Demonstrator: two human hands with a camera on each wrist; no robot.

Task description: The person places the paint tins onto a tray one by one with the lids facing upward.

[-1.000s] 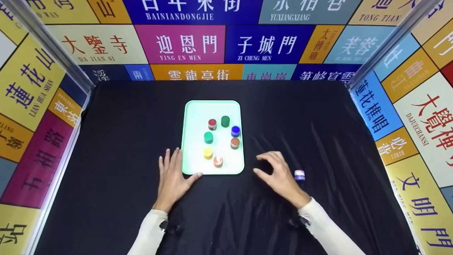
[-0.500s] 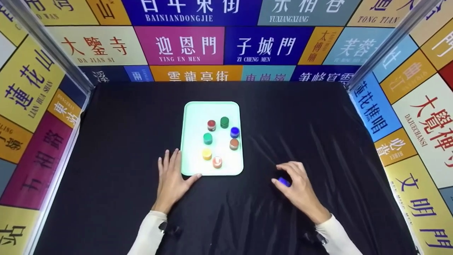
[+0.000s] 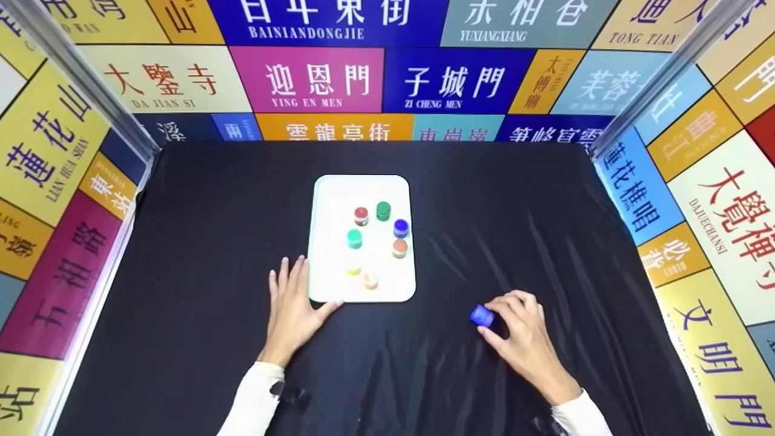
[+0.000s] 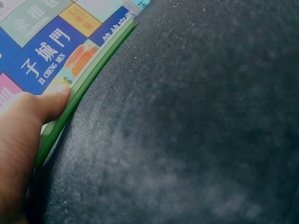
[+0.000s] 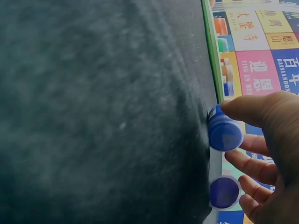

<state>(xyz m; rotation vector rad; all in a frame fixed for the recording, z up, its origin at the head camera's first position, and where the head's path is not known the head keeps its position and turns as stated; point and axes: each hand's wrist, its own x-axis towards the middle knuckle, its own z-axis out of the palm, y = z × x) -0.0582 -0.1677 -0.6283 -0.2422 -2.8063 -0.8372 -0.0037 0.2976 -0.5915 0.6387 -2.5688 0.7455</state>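
My left hand (image 3: 295, 315) lies at the near left corner of a pale green tray (image 3: 330, 191), fingers straight along its left side. Its thumb touches the near rim, as the left wrist view shows too. Right of the tray, my right hand (image 3: 524, 333) pinches a small blue paint jar (image 3: 482, 316) between thumb and fingertips, low at the cloth. In the right wrist view the jar's round blue end (image 5: 226, 136) faces the camera. A purple jar (image 5: 225, 192) lies on its side by the lower fingers; the hand hides it in the head view.
Several jars stand on the tray: red (image 3: 361, 216), dark green (image 3: 383, 211), blue (image 3: 401, 228), light green (image 3: 354, 238), orange-brown (image 3: 399, 248), yellow (image 3: 353, 270) and a pale orange one (image 3: 371, 281). A wrinkled black cloth (image 3: 224, 200) covers the table, with lettered panels (image 3: 307, 79) around it.
My right hand has drawn back right and nearer to me, and the blue jar now shows at its fingertips. The purple jar has gone from sight behind that hand. The left hand stays put.
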